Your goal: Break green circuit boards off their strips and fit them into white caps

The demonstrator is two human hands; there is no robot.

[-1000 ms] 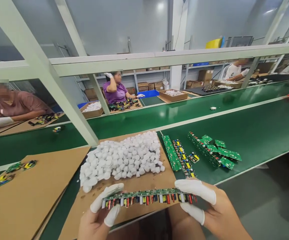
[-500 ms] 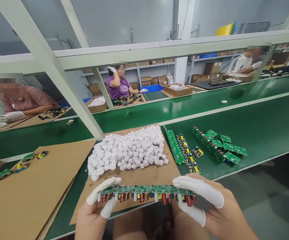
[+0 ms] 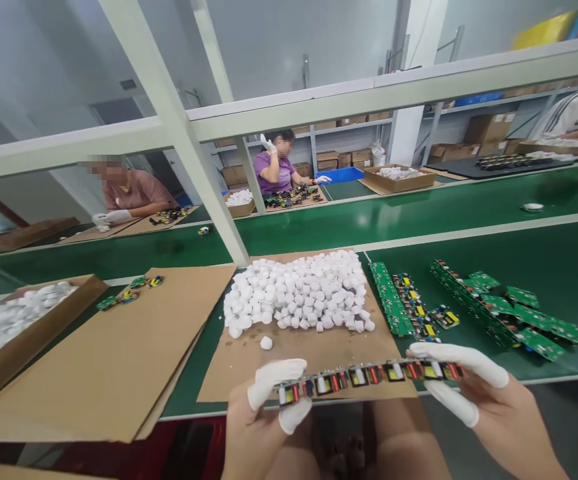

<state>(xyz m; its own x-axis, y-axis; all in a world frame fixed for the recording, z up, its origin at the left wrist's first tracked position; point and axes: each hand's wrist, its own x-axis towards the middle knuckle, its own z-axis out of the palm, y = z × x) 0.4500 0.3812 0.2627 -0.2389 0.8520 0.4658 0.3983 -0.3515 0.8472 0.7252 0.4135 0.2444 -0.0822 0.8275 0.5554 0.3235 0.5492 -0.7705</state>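
A long circuit board strip (image 3: pixel 359 379) spans between my hands above the front edge of the bench, its red, yellow and white components facing me. The strip looks slightly bowed. My left hand (image 3: pixel 273 400) pinches its left end between white finger-cotted thumb and fingers. At the right end, my right hand (image 3: pixel 469 387) grips it the same way. Beyond it, a heap of small white caps (image 3: pixel 299 290) covers much of a cardboard sheet (image 3: pixel 313 353), and one loose white cap (image 3: pixel 266 343) lies in front of the heap.
More green board strips (image 3: pixel 391 300) and a pile of boards (image 3: pixel 513 310) lie at right. Another cardboard sheet (image 3: pixel 169 320) and a box of white caps (image 3: pixel 69 330) are at left. A slanted metal post (image 3: pixel 209 180) rises behind the heap. Several co-workers sit across the belt (image 3: pixel 319 230).
The strip has been tilted so its component side now faces me more. My view has swung left, bringing in the box of caps. A single cap now lies apart from the heap.
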